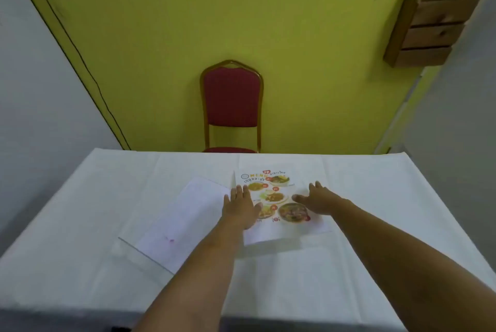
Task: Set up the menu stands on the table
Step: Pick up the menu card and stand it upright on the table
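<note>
Two flat pieces under our fingers — printed menu sheet (pixel 279 203) and a clear stand (pixel 185 221) with a plain sheet, just left of it on the white-clothed table (pixel 375 211). Left hand (pixel 240 207) lies palm-down, fingers loosely together, on the menu's left edge; right hand (pixel 315 199) fingers spread, gripping nothing. We judge the menu light, floppy and slick — lift it by its edges.

A red padded chair (pixel 232 101) with a gold frame stands just beyond the table's far edge, against a yellow-green wall (pixel 188 23). High on the right hangs what looks like a wooden rack (pixel 432 20).
</note>
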A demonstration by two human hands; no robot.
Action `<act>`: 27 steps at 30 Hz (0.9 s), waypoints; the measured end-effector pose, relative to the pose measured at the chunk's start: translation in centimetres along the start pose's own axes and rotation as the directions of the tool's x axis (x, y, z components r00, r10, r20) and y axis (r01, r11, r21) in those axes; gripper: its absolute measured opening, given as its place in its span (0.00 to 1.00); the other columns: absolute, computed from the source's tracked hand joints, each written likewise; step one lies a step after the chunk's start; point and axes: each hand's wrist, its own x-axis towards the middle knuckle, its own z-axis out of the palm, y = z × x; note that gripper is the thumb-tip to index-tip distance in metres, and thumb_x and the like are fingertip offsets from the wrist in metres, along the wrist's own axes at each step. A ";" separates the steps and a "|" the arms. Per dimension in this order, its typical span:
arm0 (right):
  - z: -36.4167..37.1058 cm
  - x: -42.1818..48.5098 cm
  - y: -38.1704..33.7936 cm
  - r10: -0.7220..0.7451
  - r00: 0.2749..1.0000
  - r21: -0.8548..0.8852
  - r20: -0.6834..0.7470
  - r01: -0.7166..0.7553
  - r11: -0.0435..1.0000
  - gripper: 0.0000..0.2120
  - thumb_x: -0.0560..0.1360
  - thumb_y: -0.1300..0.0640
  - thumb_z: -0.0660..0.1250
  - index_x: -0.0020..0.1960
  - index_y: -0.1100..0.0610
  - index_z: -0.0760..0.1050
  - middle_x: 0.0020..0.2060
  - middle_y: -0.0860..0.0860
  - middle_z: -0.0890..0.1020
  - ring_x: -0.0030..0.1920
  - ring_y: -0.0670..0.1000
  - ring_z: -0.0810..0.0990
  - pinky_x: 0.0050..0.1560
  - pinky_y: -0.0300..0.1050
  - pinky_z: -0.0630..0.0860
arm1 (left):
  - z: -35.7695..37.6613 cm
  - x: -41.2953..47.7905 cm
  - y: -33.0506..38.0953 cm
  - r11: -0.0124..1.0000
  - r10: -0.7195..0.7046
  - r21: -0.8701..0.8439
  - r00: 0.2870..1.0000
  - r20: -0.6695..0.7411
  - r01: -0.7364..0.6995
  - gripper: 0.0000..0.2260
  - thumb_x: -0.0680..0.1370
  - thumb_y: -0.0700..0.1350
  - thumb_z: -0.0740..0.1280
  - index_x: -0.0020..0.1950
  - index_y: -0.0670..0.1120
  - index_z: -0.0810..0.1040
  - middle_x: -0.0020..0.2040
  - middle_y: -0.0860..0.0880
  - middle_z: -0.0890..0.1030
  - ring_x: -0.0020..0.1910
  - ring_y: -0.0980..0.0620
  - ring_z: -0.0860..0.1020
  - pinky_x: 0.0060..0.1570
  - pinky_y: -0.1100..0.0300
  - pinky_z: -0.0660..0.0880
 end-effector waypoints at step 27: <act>1.8 -0.8 0.1 0.240 0.944 0.596 -0.228 -0.060 0.800 0.28 0.66 0.43 0.76 0.55 0.60 0.71 0.47 0.53 0.78 0.45 0.55 0.77 0.38 0.45 0.70 | 1.5 -0.5 1.0 0.505 -0.220 -0.856 0.975 -0.003 0.111 0.31 0.74 0.48 0.75 0.70 0.42 0.64 0.66 0.46 0.77 0.57 0.48 0.78 0.51 0.57 0.73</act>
